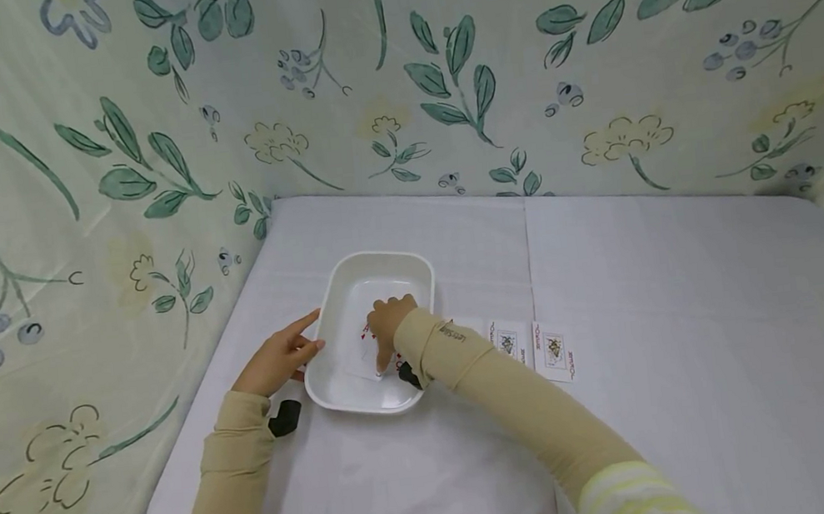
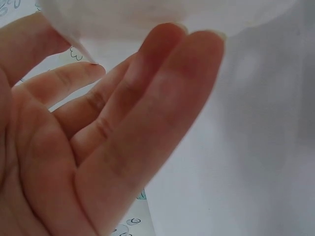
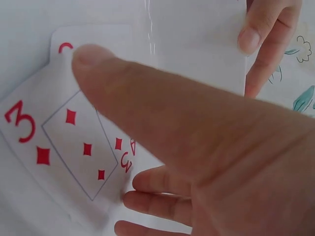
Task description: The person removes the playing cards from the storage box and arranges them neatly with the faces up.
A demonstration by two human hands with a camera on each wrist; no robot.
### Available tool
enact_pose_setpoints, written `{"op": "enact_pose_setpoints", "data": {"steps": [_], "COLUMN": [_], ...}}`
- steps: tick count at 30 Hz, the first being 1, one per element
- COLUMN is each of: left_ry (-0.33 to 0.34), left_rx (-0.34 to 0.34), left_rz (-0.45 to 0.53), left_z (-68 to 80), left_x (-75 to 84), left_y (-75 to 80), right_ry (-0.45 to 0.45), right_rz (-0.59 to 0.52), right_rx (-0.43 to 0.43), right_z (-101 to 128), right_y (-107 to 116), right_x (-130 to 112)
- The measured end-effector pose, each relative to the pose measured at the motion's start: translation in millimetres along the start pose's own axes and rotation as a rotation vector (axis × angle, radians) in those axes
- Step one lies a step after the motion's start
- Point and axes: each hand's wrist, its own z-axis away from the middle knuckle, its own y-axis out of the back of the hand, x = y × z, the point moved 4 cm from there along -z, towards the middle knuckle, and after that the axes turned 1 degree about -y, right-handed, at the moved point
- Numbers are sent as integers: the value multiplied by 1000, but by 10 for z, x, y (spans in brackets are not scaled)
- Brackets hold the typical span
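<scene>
A white rectangular tray [image 1: 388, 404] stands on the table with playing cards lying in it. In the right wrist view, a three of diamonds [image 3: 74, 142] lies slantwise over another card [image 3: 106, 37], whose face is mostly hidden. My right hand [image 1: 392, 326] is inside the tray over these cards. Its thumb stretches across them, and its other fingers are spread beside the top card's edge. My left hand [image 1: 278, 361] is at the tray's left side, with extended fingers [image 2: 162, 98] touching the outer wall and rim.
To the right of the tray, a joker card [image 1: 507, 341] and another joker [image 1: 553, 351] lie on the white-covered table [image 1: 676, 330]. More cards are partly hidden behind the right forearm. Leaf-patterned cloth [image 1: 368, 127] hangs behind and to the left.
</scene>
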Motion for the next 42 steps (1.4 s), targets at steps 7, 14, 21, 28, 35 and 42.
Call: {"op": "enact_pose_setpoints", "data": {"steps": [7,14,21,28,35,42], "left_ry": [-8,-6,-1,7,5,2], "left_rx": [3,2,-1,5,1,3], "left_rz": [0,-2,0,-1,0,3], "left_z": [7,12,21,35,35,39], "left_x": [14,8,23,31,56,58], "left_y": [1,8,11,14,8,11], "right_ry": [-18,-16,-51,-49,-51,-56], "right_rz": [51,125,133,153,94,73], "right_rx": [-5,-14,8,22,17,45], "right_z": [-26,24,28,-65,-93,-125], "right_y": [-22,-2,-16,-90,-113,-126], "right_x": [-58,-143,-176,-150,-117,-108]}}
